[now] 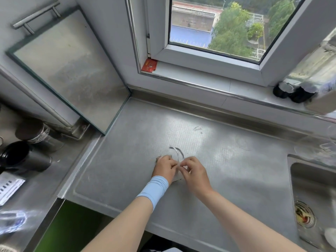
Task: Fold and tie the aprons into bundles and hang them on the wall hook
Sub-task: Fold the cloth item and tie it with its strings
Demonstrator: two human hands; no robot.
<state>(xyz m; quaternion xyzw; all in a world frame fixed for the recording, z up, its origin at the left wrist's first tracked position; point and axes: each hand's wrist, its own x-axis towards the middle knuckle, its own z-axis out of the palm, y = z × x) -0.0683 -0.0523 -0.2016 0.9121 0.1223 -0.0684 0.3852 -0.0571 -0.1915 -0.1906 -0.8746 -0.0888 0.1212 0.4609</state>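
A small folded apron bundle (177, 179) lies on the steel counter (236, 170), almost wholly hidden under my hands. Its thin white strap (179, 153) curves up and away from between my fingers. My left hand (164, 169), with a light blue wristband, presses on the bundle with curled fingers and pinches the strap. My right hand (193, 171) pinches the strap close beside the left. No wall hook is in view.
A sink (312, 193) with a drain lies at the right edge. Dark cups (23, 157) and a jar stand on the left counter. A glass-fronted cabinet door (69, 70) stands at the back left, a window (218, 24) behind the counter, dark bottles (294, 91) on its sill.
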